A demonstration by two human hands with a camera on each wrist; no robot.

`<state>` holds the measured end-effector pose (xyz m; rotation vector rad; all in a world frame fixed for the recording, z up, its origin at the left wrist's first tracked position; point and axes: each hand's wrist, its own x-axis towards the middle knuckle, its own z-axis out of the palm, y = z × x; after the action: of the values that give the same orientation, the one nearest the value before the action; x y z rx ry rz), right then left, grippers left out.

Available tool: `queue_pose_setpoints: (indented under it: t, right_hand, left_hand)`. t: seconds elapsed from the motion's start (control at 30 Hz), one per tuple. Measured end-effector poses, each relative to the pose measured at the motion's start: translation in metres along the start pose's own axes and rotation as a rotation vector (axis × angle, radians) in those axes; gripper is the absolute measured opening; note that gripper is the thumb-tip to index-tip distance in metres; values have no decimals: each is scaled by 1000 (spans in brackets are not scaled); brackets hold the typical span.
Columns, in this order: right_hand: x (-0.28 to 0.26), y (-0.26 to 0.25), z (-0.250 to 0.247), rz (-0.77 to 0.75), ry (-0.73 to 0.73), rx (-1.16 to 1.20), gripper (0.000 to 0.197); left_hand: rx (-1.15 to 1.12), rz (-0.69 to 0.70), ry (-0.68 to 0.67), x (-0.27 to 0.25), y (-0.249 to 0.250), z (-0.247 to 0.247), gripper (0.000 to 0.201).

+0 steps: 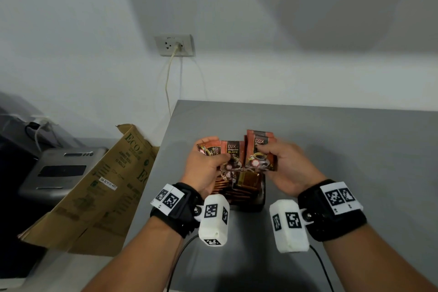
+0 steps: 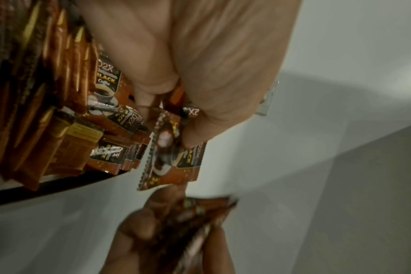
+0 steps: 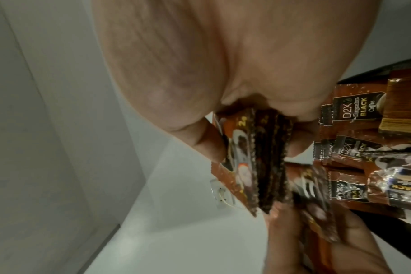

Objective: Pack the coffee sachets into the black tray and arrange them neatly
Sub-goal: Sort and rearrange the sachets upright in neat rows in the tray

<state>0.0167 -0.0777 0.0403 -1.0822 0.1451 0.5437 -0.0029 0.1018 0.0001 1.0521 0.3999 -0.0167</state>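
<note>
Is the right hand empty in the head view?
No: the right hand grips a small stack of coffee sachets upright, above the black tray.

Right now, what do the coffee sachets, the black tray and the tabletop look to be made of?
Coffee sachets: glossy printed film, probably foil-lined plastic, given the highlights and serrated sealed edges. Black tray: dark, smooth, slightly shiny rim, likely plastic, though little shows. Tabletop: flat matte grey, perhaps laminate; uncertain.
</note>
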Motion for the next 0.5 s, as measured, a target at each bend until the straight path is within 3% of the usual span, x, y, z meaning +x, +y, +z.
queue_pose_setpoints:
  t: [0.1,0.2,0.27,0.33,0.5]
  right_hand:
    - [2,9,9,-23,49,-198,25]
    - [4,11,13,-42,91,-271,24]
    - [8,9,8,-32,158,-246,25]
    - [10,6,2,-11,202,-147,26]
    - [8,3,-1,-32,138,-52,33]
  left_hand:
    - [42,8,-13,-1,-2,8,47]
    - [-6,-33,-22,-1,0,10,29]
    - [-56,-97,3,0,4,8,16]
    - [-24,-114,45,2,6,4,16]
    - [103,-63,37,7,5,-1,13]
